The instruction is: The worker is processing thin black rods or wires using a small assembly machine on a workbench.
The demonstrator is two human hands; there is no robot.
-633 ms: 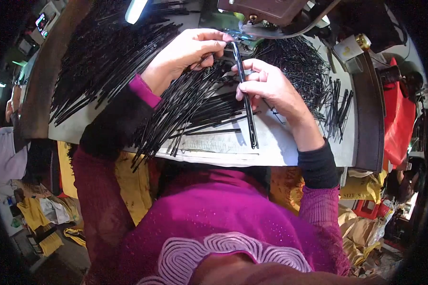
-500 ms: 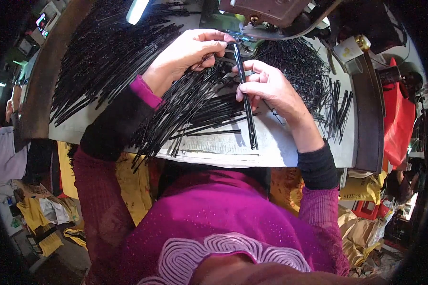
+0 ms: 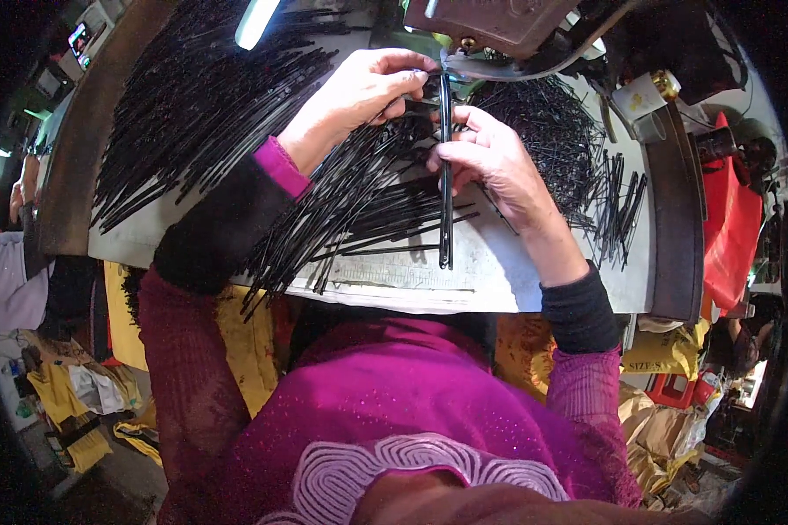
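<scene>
A glossy, narrow black strip (image 3: 446,201) hangs lengthwise before me, its upper end at the small working parts under a brown machine head (image 3: 499,24). My right hand (image 3: 495,157) grips it around the middle between thumb and fingers. At the upper end, my left hand (image 3: 378,86) is closed in a pinch right beside the strip. What lies between those fingertips is too small to make out. Beneath both hands spreads a loose bundle of thin black strips (image 3: 324,206) on the white tabletop (image 3: 517,280).
A large heap of black strips (image 3: 201,114) covers the table's left side. A tangled black pile (image 3: 552,131) lies right of the machine, with a smaller bunch (image 3: 620,206) beside it. A white lamp (image 3: 256,24) shines above. A red bag (image 3: 728,227) hangs past the right edge.
The strip has swung from a slant to nearly upright, its lower end moving left and its upper end slightly right. My left fingertips have shifted slightly up.
</scene>
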